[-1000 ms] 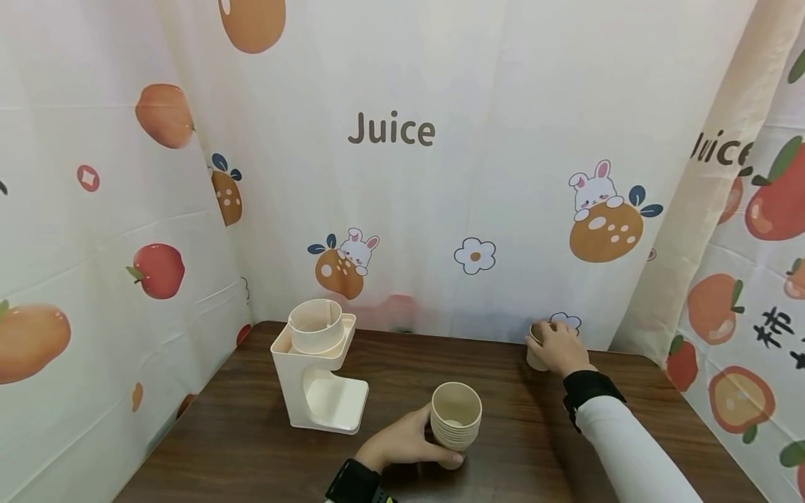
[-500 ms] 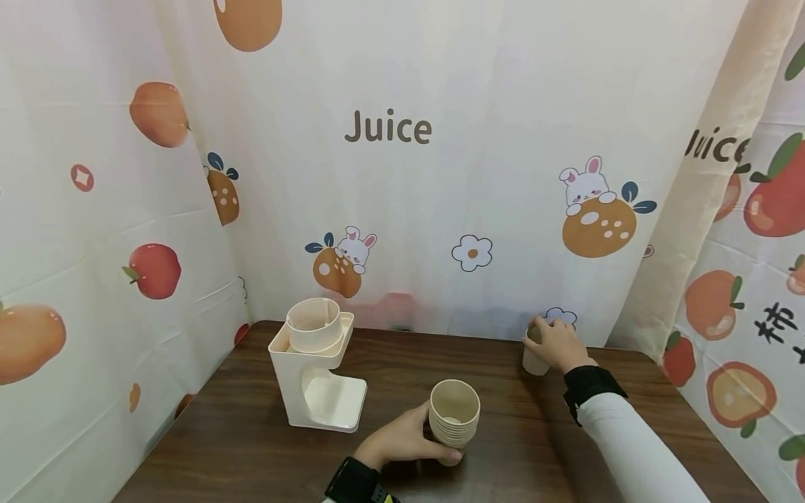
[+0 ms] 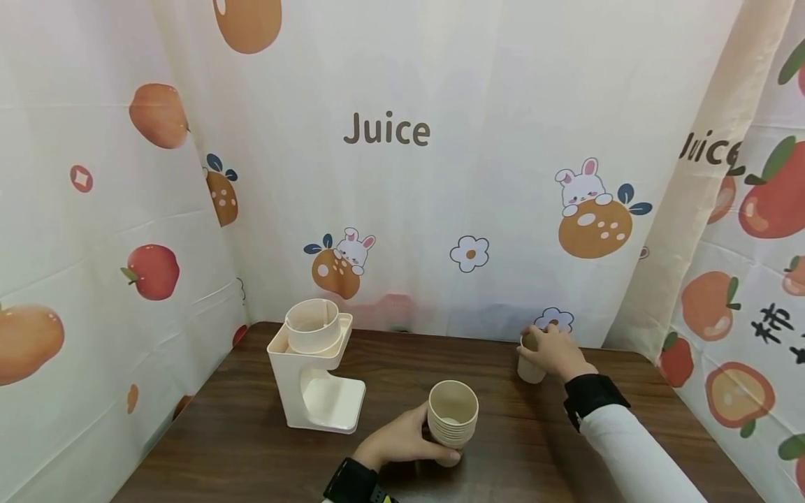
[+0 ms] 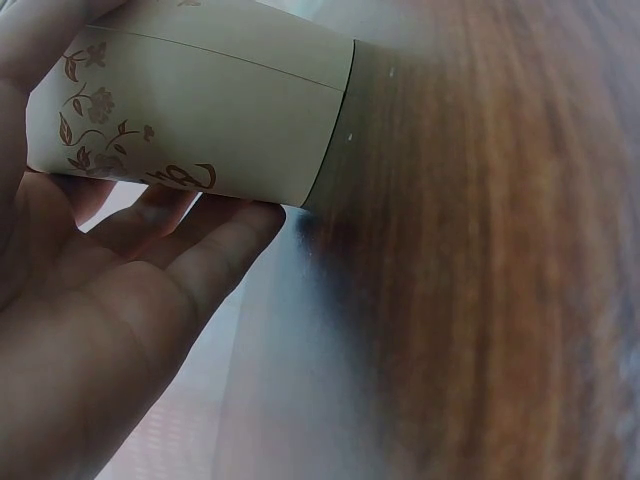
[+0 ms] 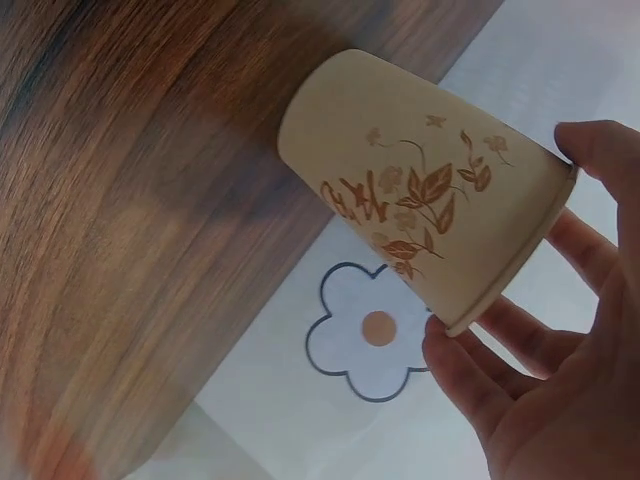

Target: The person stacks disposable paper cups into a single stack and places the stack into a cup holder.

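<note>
A stack of nested cream paper cups (image 3: 451, 419) stands upright near the front middle of the table in the head view. My left hand (image 3: 402, 441) grips it low on its side, thumb in front. In the left wrist view, the lowest cup (image 4: 200, 95) shows a brown floral print. At the back right, a single paper cup (image 3: 531, 369) is held by its rim in my right hand (image 3: 556, 353). The right wrist view shows that cup's printed side (image 5: 430, 190), its base close over the wood, with thumb and fingertips on opposite sides of the rim.
A cream stand (image 3: 289, 391) with a round open holder (image 3: 313, 328) on top and a flat foot is at the left of the dark wooden table (image 3: 402, 363). A printed curtain (image 3: 402, 195) closes off the back and both sides.
My right hand and its paper cup have come slightly nearer from the back edge. The left hand keeps its hold on the stack. The head view has shifted a little.
</note>
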The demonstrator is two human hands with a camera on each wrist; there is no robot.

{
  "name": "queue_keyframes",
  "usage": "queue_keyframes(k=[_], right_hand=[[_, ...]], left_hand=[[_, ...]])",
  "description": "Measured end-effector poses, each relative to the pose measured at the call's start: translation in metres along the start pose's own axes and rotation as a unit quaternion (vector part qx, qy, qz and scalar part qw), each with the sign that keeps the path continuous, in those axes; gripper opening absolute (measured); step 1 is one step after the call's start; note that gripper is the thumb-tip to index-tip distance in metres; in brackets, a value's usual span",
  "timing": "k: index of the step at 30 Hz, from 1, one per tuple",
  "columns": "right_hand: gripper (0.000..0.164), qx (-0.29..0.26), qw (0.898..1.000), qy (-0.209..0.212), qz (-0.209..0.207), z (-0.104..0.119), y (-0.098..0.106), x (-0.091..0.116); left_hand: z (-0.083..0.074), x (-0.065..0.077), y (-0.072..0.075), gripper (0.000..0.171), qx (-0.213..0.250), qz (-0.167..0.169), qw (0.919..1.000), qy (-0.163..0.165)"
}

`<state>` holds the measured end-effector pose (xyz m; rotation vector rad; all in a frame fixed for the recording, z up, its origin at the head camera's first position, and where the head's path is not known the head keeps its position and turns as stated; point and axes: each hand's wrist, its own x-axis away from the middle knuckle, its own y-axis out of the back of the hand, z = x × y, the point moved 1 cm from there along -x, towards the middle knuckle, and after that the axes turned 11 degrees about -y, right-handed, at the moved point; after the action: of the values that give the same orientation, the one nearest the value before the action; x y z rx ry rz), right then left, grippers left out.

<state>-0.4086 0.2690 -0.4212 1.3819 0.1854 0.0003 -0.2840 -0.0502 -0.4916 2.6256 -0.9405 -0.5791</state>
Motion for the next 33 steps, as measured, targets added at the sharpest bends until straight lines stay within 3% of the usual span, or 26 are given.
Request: queue_keyframes(k=[20,33], right_hand=[[0.040,-0.056,0.997,0.035,0.045,0.030,0.004,0.036],[0.033,-0.061,0.994,0.051,0.081,0.045,0.011,0.051]], left_hand=[[0.002,0.000,0.000,0.072,-0.012,-0.007,0.9999,-0.009],[0.001,0.000,0.000,0.073,-0.006,-0.004,1.0000,-0.005]])
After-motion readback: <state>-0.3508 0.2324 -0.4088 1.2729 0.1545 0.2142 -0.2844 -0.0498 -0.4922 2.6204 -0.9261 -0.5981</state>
